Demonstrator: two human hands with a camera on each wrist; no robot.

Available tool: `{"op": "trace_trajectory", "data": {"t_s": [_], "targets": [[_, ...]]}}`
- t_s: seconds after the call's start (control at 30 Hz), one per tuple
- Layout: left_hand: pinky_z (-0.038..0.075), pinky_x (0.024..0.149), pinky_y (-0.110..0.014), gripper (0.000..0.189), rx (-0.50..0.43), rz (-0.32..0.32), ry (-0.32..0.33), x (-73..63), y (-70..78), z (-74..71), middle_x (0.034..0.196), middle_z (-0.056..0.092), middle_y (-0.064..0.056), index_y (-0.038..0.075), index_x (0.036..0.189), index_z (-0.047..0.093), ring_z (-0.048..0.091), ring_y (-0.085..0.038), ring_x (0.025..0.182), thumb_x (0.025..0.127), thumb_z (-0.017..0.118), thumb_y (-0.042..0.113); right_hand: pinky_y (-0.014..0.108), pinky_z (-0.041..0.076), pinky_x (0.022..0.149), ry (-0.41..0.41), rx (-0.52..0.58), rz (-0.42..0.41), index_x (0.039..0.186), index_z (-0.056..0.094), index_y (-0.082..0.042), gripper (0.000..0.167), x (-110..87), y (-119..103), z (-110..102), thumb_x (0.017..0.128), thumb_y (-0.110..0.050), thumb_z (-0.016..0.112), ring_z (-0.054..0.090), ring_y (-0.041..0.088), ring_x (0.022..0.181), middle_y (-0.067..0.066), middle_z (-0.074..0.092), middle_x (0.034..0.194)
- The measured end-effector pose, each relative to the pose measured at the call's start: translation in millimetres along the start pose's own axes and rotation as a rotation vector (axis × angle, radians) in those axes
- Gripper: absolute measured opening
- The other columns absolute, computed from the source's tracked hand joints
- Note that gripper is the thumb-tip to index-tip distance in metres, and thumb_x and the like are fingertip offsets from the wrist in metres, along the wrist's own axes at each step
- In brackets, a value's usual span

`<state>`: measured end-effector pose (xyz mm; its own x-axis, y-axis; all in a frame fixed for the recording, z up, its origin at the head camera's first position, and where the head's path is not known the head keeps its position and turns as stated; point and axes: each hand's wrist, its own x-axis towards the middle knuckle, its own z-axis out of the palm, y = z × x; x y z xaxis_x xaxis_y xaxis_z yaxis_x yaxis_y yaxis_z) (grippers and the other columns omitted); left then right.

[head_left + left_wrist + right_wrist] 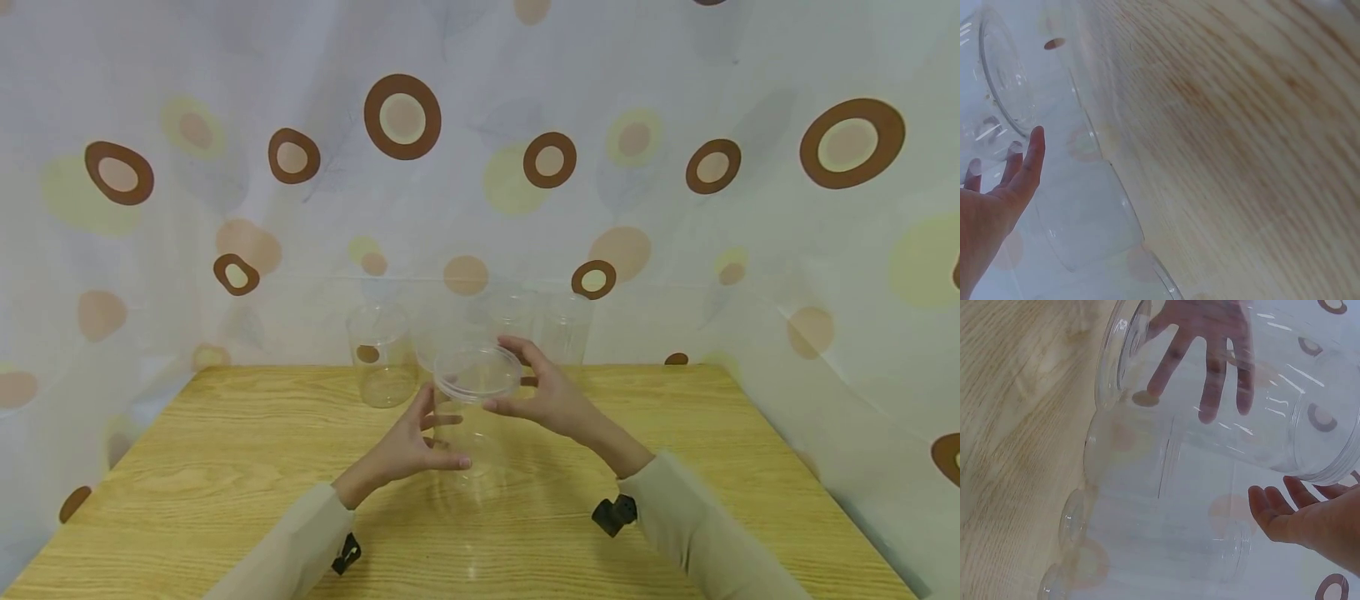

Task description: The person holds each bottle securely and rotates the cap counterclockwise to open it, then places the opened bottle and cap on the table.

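Observation:
A clear plastic jar is held upright over the middle of the table in the head view. My left hand grips its side, thumb in front and fingers spread behind the wall. At the round top rim, my right hand holds the right edge between thumb and fingers. Whether a clear lid sits on this rim, I cannot tell. The right wrist view shows the jar's wall with the left fingers visible through it. The jar's base ring appears above the left hand in the left wrist view.
Behind the held jar, several more clear jars stand along the table's back edge, one at the left and another at the right. A wood-grain table lies beneath. A white curtain with brown rings hangs behind.

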<state>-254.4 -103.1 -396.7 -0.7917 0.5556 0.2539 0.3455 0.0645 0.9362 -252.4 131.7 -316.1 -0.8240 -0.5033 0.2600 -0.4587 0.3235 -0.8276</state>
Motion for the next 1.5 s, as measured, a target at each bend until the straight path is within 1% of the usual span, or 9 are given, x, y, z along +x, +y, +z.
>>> {"op": "trace_trajectory", "data": {"t_s": [0.17, 0.3, 0.5, 0.63, 0.77, 0.9, 1.13, 1.3, 1.5], "targets": [[0.048, 0.084, -0.051, 0.101, -0.012, 0.004, -0.011, -0.2, -0.3, -0.5, 0.147, 0.022, -0.008, 0.037, 0.142, 0.011, 0.038, -0.046, 0.124, 0.071, 0.079, 0.015, 0.05, 0.038, 0.098, -0.014, 0.011, -0.014, 0.138, 0.031, -0.015, 0.076, 1.8, 0, -1, 0.077, -0.032, 0.073, 0.04, 0.03, 0.123, 0.01, 0.036, 0.139], [0.048, 0.084, -0.051, 0.106, -0.059, 0.015, -0.04, -0.2, -0.4, -1.0, 0.149, 0.018, -0.007, 0.039, 0.143, 0.007, 0.037, -0.047, 0.125, 0.07, 0.079, 0.012, 0.041, 0.046, 0.091, -0.109, 0.101, -0.045, 0.139, 0.03, -0.013, 0.076, 6.3, 6, -8, 0.078, -0.03, 0.072, 0.041, 0.03, 0.122, 0.01, 0.036, 0.139], [0.049, 0.085, -0.047, 0.108, -0.08, 0.027, -0.087, -0.6, 1.2, -1.8, 0.151, 0.015, -0.008, 0.038, 0.144, 0.004, 0.04, -0.043, 0.124, 0.07, 0.079, 0.013, 0.032, 0.047, 0.086, -0.297, 0.301, -0.105, 0.142, 0.023, -0.006, 0.076, 15.7, 18, -18, 0.082, -0.02, 0.069, 0.043, 0.026, 0.118, 0.014, 0.029, 0.141], [0.047, 0.087, -0.049, 0.106, -0.082, 0.011, -0.09, -1.5, 2.5, -1.3, 0.151, 0.015, -0.007, 0.037, 0.144, 0.007, 0.038, -0.044, 0.125, 0.07, 0.08, 0.014, 0.033, 0.048, 0.085, -0.35, 0.321, -0.113, 0.143, 0.019, -0.006, 0.077, 17.2, 21, -22, 0.084, -0.016, 0.067, 0.044, 0.026, 0.116, 0.014, 0.026, 0.142], [0.047, 0.087, -0.049, 0.105, -0.077, 0.013, -0.075, -1.6, 2.1, -0.7, 0.151, 0.015, -0.007, 0.036, 0.144, 0.007, 0.037, -0.045, 0.126, 0.07, 0.08, 0.014, 0.038, 0.044, 0.092, -0.317, 0.258, -0.13, 0.145, 0.018, -0.012, 0.078, 12.8, 18, -22, 0.084, -0.019, 0.067, 0.036, 0.029, 0.126, 0.01, 0.022, 0.146], [0.047, 0.087, -0.049, 0.105, -0.05, 0.029, -0.037, -1.1, 0.5, 0.3, 0.15, 0.017, -0.008, 0.035, 0.144, 0.007, 0.038, -0.044, 0.125, 0.071, 0.079, 0.014, 0.049, 0.036, 0.101, -0.184, 0.136, -0.146, 0.144, 0.02, -0.02, 0.079, 6.9, 13, -16, 0.082, -0.023, 0.069, 0.028, 0.028, 0.133, 0.006, 0.021, 0.149], [0.044, 0.09, -0.052, 0.103, 0.025, 0.009, 0.035, -2.0, 5.2, 5.4, 0.149, 0.021, -0.005, 0.035, 0.143, 0.01, 0.041, -0.037, 0.126, 0.07, 0.079, 0.013, 0.053, 0.033, 0.101, 0.003, 0.015, -0.111, 0.142, 0.024, -0.018, 0.084, -1.0, 6, 2, 0.076, -0.029, 0.074, 0.034, 0.03, 0.128, 0.012, 0.026, 0.146], [0.042, 0.091, -0.056, 0.104, 0.019, 0.007, 0.024, -4.2, 16.9, 7.8, 0.15, 0.017, -0.01, 0.028, 0.145, 0.007, 0.038, -0.041, 0.126, 0.071, 0.078, 0.01, 0.054, 0.033, 0.101, 0.027, 0.029, -0.089, 0.14, 0.027, -0.015, 0.08, -0.3, 6, 4, 0.077, -0.027, 0.074, 0.038, 0.031, 0.125, 0.011, 0.03, 0.144], [0.043, 0.089, -0.057, 0.109, 0.0, 0.037, -0.001, -1.1, -1.6, 4.1, 0.152, 0.015, -0.006, 0.039, 0.144, 0.003, 0.038, -0.043, 0.126, 0.071, 0.079, 0.011, 0.051, 0.035, 0.1, -0.068, 0.066, -0.131, 0.139, 0.03, -0.009, 0.075, 5.6, 12, -3, 0.079, -0.026, 0.072, 0.041, 0.028, 0.121, 0.011, 0.036, 0.139]]}}
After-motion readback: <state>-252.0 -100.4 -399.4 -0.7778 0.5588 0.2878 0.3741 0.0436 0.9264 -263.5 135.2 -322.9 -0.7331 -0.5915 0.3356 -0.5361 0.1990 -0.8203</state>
